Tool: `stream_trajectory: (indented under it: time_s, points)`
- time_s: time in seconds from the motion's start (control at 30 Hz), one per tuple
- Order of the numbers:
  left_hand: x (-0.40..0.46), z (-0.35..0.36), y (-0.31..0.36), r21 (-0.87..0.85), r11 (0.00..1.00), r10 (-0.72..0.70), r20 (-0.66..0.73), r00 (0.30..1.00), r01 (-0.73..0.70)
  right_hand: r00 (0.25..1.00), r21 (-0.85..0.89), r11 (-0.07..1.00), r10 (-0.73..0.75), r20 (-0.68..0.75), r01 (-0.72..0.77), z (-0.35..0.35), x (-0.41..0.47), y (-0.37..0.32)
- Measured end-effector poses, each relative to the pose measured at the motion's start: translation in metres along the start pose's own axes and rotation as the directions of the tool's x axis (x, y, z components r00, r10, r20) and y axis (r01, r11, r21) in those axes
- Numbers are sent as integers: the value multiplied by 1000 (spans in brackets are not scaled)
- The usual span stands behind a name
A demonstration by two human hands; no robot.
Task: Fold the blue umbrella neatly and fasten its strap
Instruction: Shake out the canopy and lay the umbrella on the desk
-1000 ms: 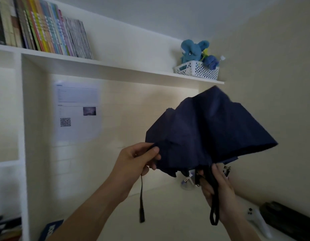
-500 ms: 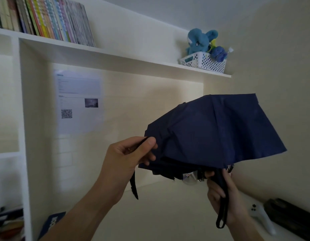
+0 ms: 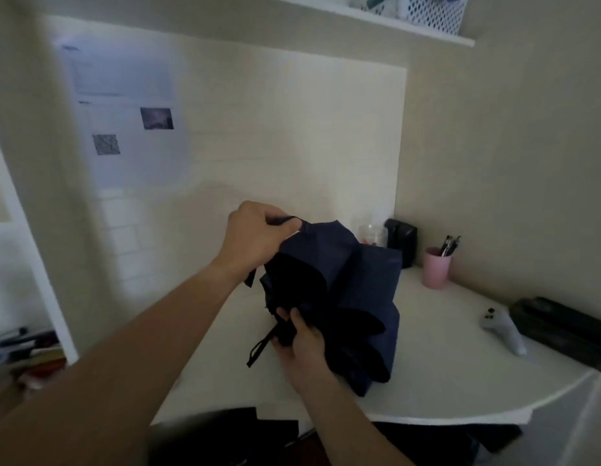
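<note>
- Our left hand point(image 3: 255, 235) pinches the umbrella point(image 3: 356, 297) cloth at 12 o'clock; our right hand point(image 3: 301, 338) grips its handle over the desk point(image 3: 443, 381).
- Step: gathering folds. Next, likely: wrap strap point(image 3: 250, 279) round.

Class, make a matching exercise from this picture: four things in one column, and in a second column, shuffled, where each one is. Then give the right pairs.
Things:
1. pink cup
2. white basket
3. blue umbrella
4. printed sheet

Places:
A. on the high shelf
B. taped to the wall
C. on the desk by the corner, holding pens
D. held in both hands above the desk

Pairs: 1-C, 2-A, 3-D, 4-B
</note>
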State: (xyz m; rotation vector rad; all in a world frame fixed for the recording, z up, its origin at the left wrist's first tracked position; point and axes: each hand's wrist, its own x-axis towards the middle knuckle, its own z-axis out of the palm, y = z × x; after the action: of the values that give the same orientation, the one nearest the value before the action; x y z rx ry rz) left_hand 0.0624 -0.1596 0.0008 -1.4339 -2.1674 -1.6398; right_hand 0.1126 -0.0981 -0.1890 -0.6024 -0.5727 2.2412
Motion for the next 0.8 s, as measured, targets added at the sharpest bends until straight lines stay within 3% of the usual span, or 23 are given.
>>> stream_trajectory:
  time_s: [0.13, 0.23, 0.33, 0.43, 0.5, 0.57, 0.6, 0.67, 0.73, 0.8]
  points:
    - [3, 13, -43, 48, 989, -142, 82, 986, 138, 991, -57, 996, 55, -124, -62, -16, 28, 35]
    - [1, 18, -76, 122, 969, -232, 148, 961, 215, 971, -369, 905, 150, -186, -210, -19, 22, 38]
    - [2, 18, -100, 122, 949, -310, 172, 935, 292, 960, -752, 612, 260, -103, -247, -25, -16, 7]
    - [4, 13, -114, 109, 936, -351, 200, 915, 335, 970, -981, 184, 219, 106, 66, -37, -32, -60]
    - [4, 9, -119, 125, 939, -339, 211, 917, 319, 980, -980, -84, -71, 187, 181, -43, -8, -106]
    - [7, 7, -120, 161, 943, -320, 199, 927, 291, 916, -926, -363, -329, 229, 101, -46, 29, -142]
    - [8, 7, -119, 175, 944, -310, 190, 931, 279, 917, -866, -494, -309, 251, 71, -48, 51, -153]
    - [12, 6, -114, 184, 950, -286, 184, 940, 252, 957, -708, -691, -84, 279, 146, -46, 91, -166]
    - [13, 6, -108, 180, 955, -269, 189, 944, 237, 930, -538, -768, 206, 306, 347, -30, 128, -163]
    - [13, 5, -105, 183, 957, -261, 203, 944, 225, 877, -410, -776, 409, 252, 479, -12, 156, -146]
